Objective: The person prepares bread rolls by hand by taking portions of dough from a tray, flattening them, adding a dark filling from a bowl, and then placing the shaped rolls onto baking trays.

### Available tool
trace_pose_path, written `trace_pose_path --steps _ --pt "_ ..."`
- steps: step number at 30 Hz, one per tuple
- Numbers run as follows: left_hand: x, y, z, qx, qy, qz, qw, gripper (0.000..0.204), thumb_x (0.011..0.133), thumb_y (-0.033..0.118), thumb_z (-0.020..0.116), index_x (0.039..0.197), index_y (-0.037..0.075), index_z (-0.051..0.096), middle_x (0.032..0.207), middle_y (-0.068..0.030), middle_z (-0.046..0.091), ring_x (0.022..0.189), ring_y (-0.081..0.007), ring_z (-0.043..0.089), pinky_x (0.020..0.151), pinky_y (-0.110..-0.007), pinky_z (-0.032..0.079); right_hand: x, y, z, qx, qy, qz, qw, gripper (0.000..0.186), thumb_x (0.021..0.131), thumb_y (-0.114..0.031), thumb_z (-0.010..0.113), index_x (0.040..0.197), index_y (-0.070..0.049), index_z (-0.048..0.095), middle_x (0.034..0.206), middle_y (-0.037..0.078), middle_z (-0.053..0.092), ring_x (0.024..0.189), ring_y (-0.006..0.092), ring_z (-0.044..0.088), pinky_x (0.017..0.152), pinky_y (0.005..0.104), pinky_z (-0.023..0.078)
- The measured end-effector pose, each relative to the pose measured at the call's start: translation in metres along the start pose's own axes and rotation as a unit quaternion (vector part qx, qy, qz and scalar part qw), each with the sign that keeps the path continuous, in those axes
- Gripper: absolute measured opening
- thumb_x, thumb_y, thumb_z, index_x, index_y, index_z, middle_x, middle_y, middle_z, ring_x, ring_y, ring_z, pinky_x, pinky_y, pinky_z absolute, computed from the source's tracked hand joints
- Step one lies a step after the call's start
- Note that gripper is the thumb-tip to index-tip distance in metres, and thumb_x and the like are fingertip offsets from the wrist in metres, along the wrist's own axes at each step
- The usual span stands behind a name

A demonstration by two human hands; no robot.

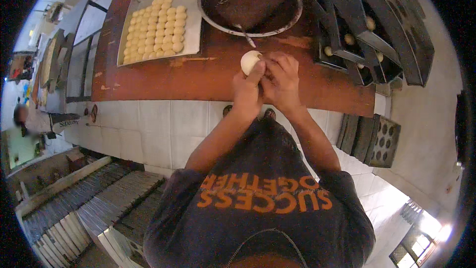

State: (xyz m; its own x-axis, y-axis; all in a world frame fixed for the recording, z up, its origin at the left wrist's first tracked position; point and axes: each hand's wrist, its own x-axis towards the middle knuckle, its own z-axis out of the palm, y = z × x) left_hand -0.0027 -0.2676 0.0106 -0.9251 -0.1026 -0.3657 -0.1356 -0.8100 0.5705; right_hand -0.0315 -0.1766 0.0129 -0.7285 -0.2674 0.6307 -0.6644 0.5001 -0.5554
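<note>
Over the near part of the brown tabletop, both my hands meet around a pale round dough ball [249, 63]. My left hand [247, 90] is closed on it, thumb lying along its side. Against its right side, my right hand [282, 76] is closed too, its bent fingers pressed to the dough; the fingertips are partly hidden. Just beyond stands a wide round metal basin [299, 9] with a dark brown mass inside. A utensil with a light handle [248, 38] leans over its near rim. To the left, a shallow metal tray [195, 34] carries rows of similar dough balls.
Dark metal loaf tins [404, 34] are stacked on the table's right end, several with dough balls inside. Muffin tins [384, 141] stand on the floor at right. Stacked trays [106, 198] fill the lower left. Another person [39, 120] is at far left.
</note>
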Motion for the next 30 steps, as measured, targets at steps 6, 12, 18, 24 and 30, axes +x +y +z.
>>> trace_pose_path --steps 6,12,18,24,30 --pt "0.013 0.018 -0.046 0.035 -0.059 -0.062 0.996 0.025 0.082 0.018 0.058 0.103 0.007 0.052 0.093 -0.0034 0.057 0.083 -0.0154 0.056 0.069 -0.029 0.049 0.000 -0.015 0.026 -0.035 -0.029 0.031 0.998 0.026 0.058 -0.002 0.064 0.083 -0.005 0.059 0.093 0.010 0.055 0.092 0.0290 0.049 0.076 0.0380 0.040" --pt "0.018 0.038 -0.076 -0.012 -0.107 -0.136 0.985 0.025 0.082 0.016 0.058 0.104 0.008 0.051 0.090 -0.0017 0.057 0.080 -0.0152 0.057 0.066 -0.027 0.049 -0.002 -0.021 0.043 -0.021 -0.038 0.013 0.999 0.025 0.057 -0.003 0.062 0.082 -0.006 0.058 0.086 0.010 0.055 0.084 0.0303 0.050 0.076 0.0396 0.039" --pt "0.013 0.048 -0.081 0.088 -0.066 -0.065 0.992 0.030 0.083 0.021 0.055 0.107 0.005 0.049 0.093 -0.0042 0.057 0.080 -0.0169 0.057 0.067 -0.030 0.050 0.008 -0.045 0.059 -0.061 -0.048 0.052 0.996 0.024 0.058 -0.004 0.063 0.081 -0.006 0.059 0.083 0.010 0.058 0.082 0.0315 0.052 0.071 0.0388 0.042" --pt "0.018 0.050 -0.093 0.009 -0.077 -0.146 0.986 0.033 0.085 0.028 0.054 0.107 0.004 0.049 0.095 -0.0064 0.056 0.085 -0.0184 0.056 0.072 -0.031 0.048 0.004 -0.047 0.053 -0.011 -0.053 0.141 0.989 0.022 0.060 -0.005 0.065 0.081 -0.004 0.059 0.089 0.011 0.059 0.087 0.0316 0.053 0.074 0.0385 0.043" --pt "0.009 0.035 -0.055 -0.047 -0.023 -0.085 0.995 0.032 0.085 0.030 0.053 0.106 0.006 0.050 0.096 -0.0055 0.056 0.091 -0.0172 0.054 0.076 -0.029 0.046 0.001 -0.034 0.055 -0.056 -0.003 0.015 0.998 0.020 0.061 -0.003 0.064 0.080 -0.003 0.059 0.091 0.011 0.059 0.088 0.0307 0.055 0.077 0.0386 0.043"
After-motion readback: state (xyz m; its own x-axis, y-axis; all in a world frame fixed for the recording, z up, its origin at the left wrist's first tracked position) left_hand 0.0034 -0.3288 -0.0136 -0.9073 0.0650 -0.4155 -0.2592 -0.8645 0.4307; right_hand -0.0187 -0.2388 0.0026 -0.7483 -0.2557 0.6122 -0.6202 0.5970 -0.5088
